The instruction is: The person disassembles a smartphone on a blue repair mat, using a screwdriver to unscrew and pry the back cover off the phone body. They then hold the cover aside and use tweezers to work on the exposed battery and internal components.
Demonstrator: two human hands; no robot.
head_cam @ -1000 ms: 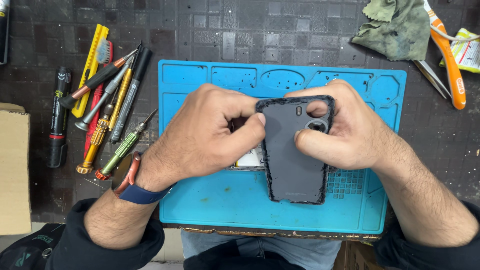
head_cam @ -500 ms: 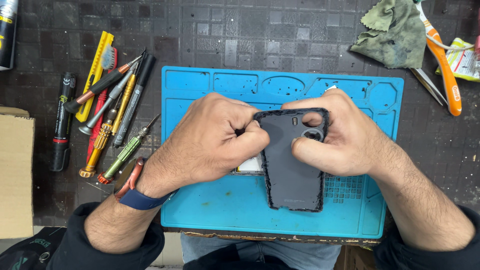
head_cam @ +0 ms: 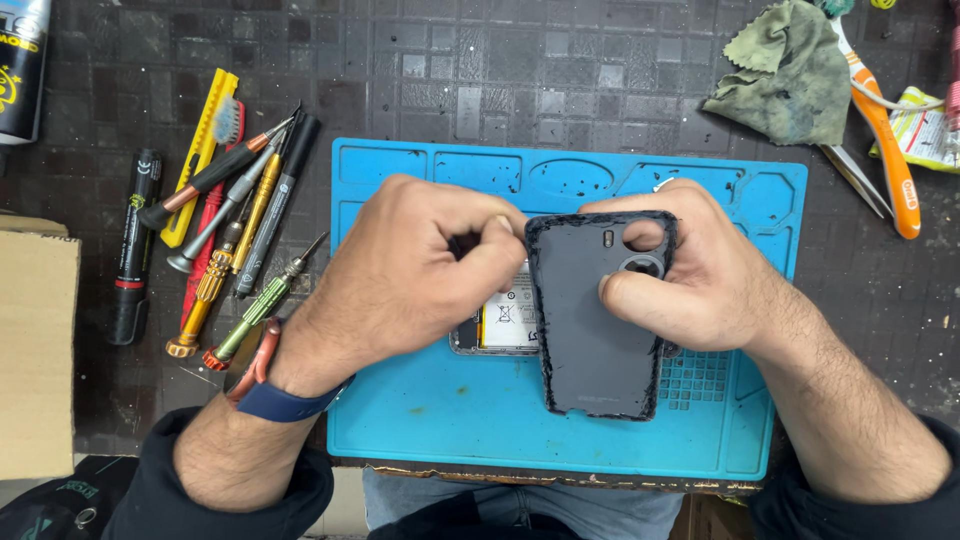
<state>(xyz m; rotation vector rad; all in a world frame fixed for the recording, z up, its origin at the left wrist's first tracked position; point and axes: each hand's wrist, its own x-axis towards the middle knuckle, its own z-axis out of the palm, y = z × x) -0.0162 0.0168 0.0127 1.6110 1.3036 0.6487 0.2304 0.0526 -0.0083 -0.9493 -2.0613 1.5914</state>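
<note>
On the far left I see a cardboard box [head_cam: 35, 350], then a cluster of screwdrivers [head_cam: 225, 240] on the dark bench. Over the blue work mat [head_cam: 480, 420] my left hand [head_cam: 420, 275] pinches closed on the left edge of the dark grey back cover [head_cam: 595, 320], fingertips tucked at the seam. Beneath it lies the opened phone [head_cam: 505, 320], battery showing. My right hand [head_cam: 690, 270] clamps the cover's upper right, thumb pressed beside the camera cutout. I judge the cover thin, light, slightly flexible and crackable, with sticky adhesive edges; best gripped along its rim. Far right sit a green cloth [head_cam: 785, 70] and orange-handled pliers [head_cam: 885, 140]
</note>
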